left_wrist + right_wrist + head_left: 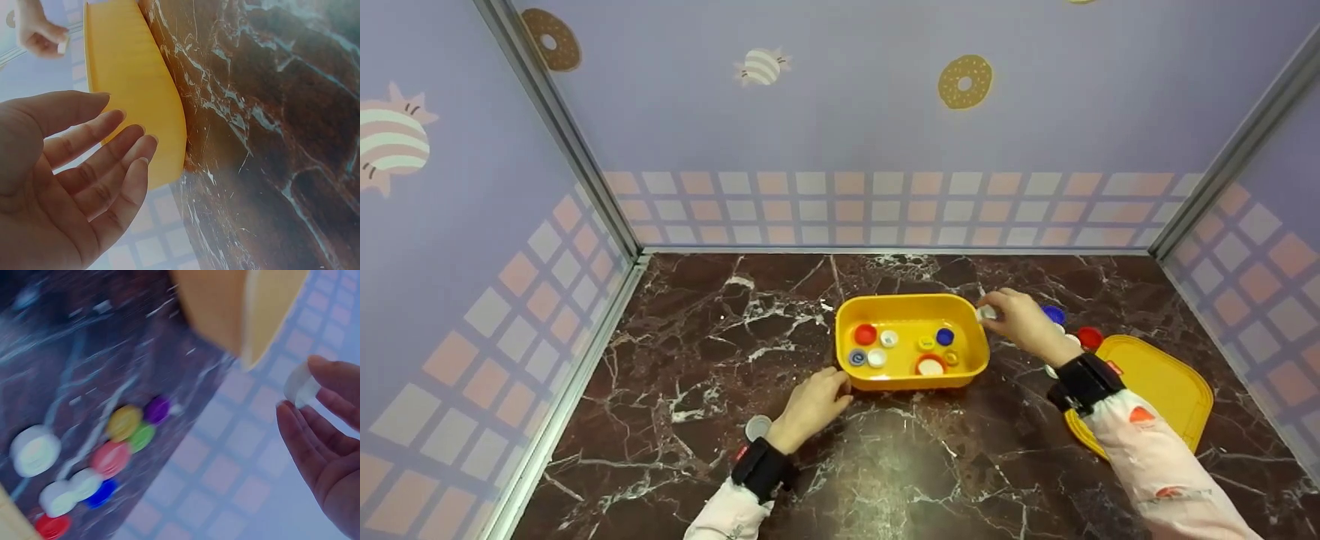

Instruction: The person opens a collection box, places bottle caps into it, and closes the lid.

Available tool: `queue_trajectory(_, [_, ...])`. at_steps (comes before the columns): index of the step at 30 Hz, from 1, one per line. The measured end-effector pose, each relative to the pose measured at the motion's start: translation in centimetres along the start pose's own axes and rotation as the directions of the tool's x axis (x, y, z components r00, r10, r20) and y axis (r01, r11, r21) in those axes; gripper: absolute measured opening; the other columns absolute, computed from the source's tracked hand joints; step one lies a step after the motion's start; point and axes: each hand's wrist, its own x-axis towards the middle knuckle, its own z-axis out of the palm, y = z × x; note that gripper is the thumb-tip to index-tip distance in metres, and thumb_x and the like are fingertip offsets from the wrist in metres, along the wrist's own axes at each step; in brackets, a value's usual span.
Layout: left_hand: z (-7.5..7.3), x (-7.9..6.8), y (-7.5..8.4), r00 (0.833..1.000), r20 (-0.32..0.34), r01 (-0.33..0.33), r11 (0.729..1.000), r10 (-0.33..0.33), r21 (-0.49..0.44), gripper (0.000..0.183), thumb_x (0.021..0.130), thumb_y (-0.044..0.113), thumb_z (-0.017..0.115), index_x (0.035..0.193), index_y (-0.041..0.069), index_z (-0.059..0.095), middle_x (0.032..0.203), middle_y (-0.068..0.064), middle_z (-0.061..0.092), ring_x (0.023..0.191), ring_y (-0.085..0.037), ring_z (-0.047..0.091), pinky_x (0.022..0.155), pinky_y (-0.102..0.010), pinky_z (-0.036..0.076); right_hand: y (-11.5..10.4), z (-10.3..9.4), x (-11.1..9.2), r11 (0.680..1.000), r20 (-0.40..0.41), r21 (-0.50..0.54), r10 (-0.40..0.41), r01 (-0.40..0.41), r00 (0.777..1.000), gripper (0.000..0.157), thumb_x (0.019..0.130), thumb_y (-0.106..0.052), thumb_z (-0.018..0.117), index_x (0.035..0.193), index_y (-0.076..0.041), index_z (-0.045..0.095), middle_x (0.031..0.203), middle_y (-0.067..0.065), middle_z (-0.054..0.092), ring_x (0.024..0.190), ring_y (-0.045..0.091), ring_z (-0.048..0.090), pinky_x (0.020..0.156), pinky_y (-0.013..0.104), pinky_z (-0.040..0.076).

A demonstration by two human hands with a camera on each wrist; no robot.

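A yellow tub (913, 385) stands mid-table with several bottle caps inside, among them a red cap (865, 334), a blue cap (945, 337) and white ones. My right hand (1024, 322) pinches a white bottle cap (301, 385) between thumb and fingertips, just off the tub's right rim. Beside the tub's front left corner is my left hand (815, 403). Its fingers are loosely bent close to the yellow wall, and nothing is in its palm (62, 208).
To the right lies a yellow lid (1162, 390). Several loose caps, including a purple cap (157, 409) and a yellow cap (125, 422), lie near it. A grey disc (758, 428) sits by my left wrist. Patterned walls (885, 112) enclose the table.
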Motion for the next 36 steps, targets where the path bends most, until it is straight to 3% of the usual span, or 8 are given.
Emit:
queue_trajectory(6, [0.0, -0.2, 0.0, 1.000, -0.015, -0.008, 1.000, 0.008, -0.004, 0.011, 0.076, 0.011, 0.068, 0.076, 0.010, 0.057, 0.072, 0.004, 0.045, 0.061, -0.015, 0.048, 0.052, -0.030, 0.041, -2.7, 1.3, 2.4, 0.993, 0.079, 0.033, -0.114, 0.112, 0.990, 0.021, 0.075, -0.004, 0.072, 0.093, 0.002, 0.063, 0.084, 0.013, 0.059, 0.074, 0.028, 0.057, 0.065, 0.037, 0.047])
queue_trajectory(10, [0.0, -0.3, -0.2, 1.000, -0.027, -0.014, 1.000, 0.014, -0.009, 0.011, 0.075, 0.011, 0.068, 0.075, 0.010, 0.057, 0.071, 0.004, 0.044, 0.061, -0.015, 0.049, 0.052, -0.030, 0.041, -3.8, 2.5, 3.6, 0.991, 0.162, 0.030, -0.134, 0.130, 0.978, 0.021, 0.076, -0.007, 0.072, 0.094, 0.002, 0.064, 0.082, 0.010, 0.060, 0.073, 0.025, 0.057, 0.065, 0.036, 0.045])
queue_trajectory(17, [-0.1, -0.5, -0.2, 1.000, -0.030, -0.009, 1.000, 0.009, -0.007, 0.010, 0.074, 0.011, 0.067, 0.075, 0.010, 0.057, 0.072, 0.003, 0.045, 0.063, -0.017, 0.050, 0.054, -0.031, 0.042, -4.9, 4.8, 5.1, 0.996, 0.323, 0.007, -0.092, 0.094, 0.942, 0.022, 0.076, -0.008, 0.072, 0.094, 0.003, 0.064, 0.083, 0.011, 0.060, 0.073, 0.022, 0.056, 0.064, 0.034, 0.046])
queue_trajectory(22, [-0.1, -0.6, -0.3, 1.000, -0.016, -0.012, 1.000, 0.011, -0.012, 0.009, 0.075, 0.011, 0.066, 0.075, 0.009, 0.057, 0.072, 0.003, 0.045, 0.063, -0.017, 0.050, 0.054, -0.031, 0.042, -5.5, 6.1, 5.8, 0.998, 0.406, -0.011, -0.046, 0.055, 0.913, 0.019, 0.077, -0.010, 0.072, 0.090, 0.001, 0.064, 0.075, 0.005, 0.057, 0.065, 0.019, 0.052, 0.060, 0.033, 0.044])
queue_trajectory(28, [0.1, -0.8, -0.5, 0.999, -0.038, -0.012, 1.000, 0.012, -0.005, 0.010, 0.075, 0.012, 0.068, 0.075, 0.010, 0.057, 0.071, 0.004, 0.045, 0.063, -0.017, 0.050, 0.053, -0.032, 0.043, -5.8, 7.3, 5.9, 0.998, 0.417, -0.026, -0.047, 0.064, 0.908, 0.016, 0.075, -0.009, 0.072, 0.084, 0.001, 0.063, 0.067, 0.002, 0.054, 0.060, 0.018, 0.050, 0.058, 0.033, 0.043])
queue_trajectory(36, [0.0, -0.7, -0.4, 0.999, -0.039, -0.017, 1.000, 0.017, 0.002, 0.009, 0.075, 0.010, 0.066, 0.074, 0.010, 0.057, 0.071, 0.002, 0.045, 0.062, -0.017, 0.050, 0.052, -0.031, 0.042, -5.5, 8.0, 5.8, 0.999, 0.416, -0.034, -0.017, 0.034, 0.909, 0.009, 0.075, -0.006, 0.068, 0.081, -0.001, 0.063, 0.070, 0.005, 0.058, 0.059, 0.019, 0.051, 0.058, 0.032, 0.043])
